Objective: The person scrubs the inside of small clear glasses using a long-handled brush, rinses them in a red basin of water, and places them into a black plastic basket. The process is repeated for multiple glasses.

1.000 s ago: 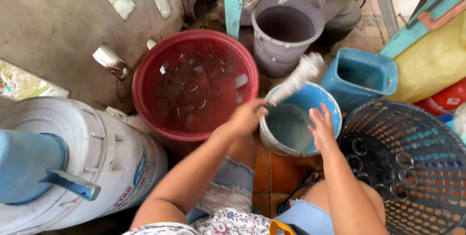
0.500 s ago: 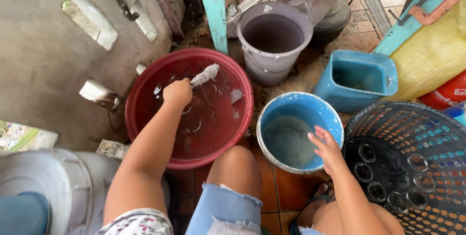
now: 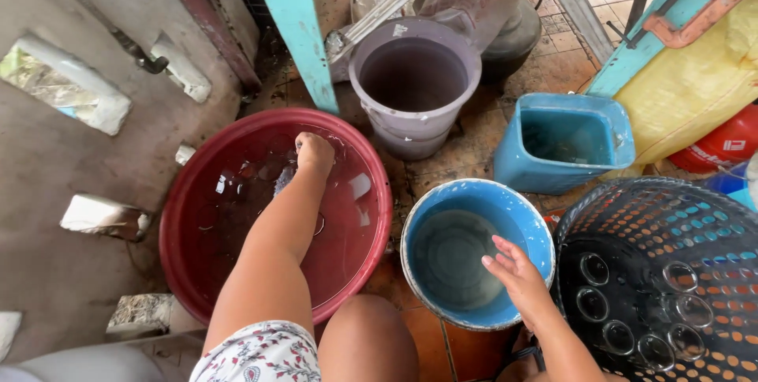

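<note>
My left hand [image 3: 314,153] is closed in a fist over the far side of a red basin [image 3: 183,216] full of water. It grips a whitish brush [image 3: 284,181] whose head is dipped under the surface. Several clear glasses lie blurred under the water. My right hand [image 3: 517,273] rests with fingers spread on the near rim of a round blue bucket [image 3: 458,196] that holds a little water. It holds nothing.
A black perforated basket [image 3: 695,224] with several upturned glasses stands at the right. Behind are a grey bucket [image 3: 414,74], a square blue tub [image 3: 564,141], a turquoise table leg [image 3: 304,43] and a yellow sack [image 3: 695,86]. A concrete wall is on the left.
My left hand carried the brush from above the blue bucket over to the red basin and lowered it into the water. My right hand stayed at the blue bucket's rim.
</note>
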